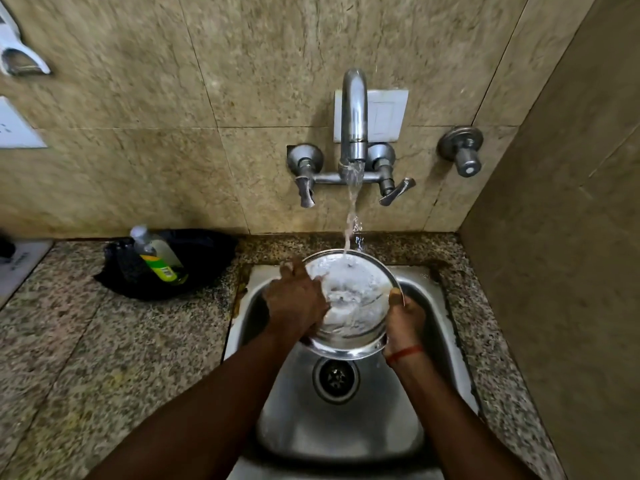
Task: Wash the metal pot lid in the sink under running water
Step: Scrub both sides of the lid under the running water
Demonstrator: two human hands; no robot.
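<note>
A speckled granite worktop (104,341) runs along a back wall of beige marbled tiles (173,150). Toward its back edge lies a crumpled black bag (204,258), and a clear bottle (156,254) with a green and yellow label leans on it, cap toward the wall. A pale flat board (20,261) sits at the worktop's left edge. On the wall are a white switch plate (386,114), a metal stop valve (462,150) to its right, and blurred white fittings (20,60) at upper left.
</note>
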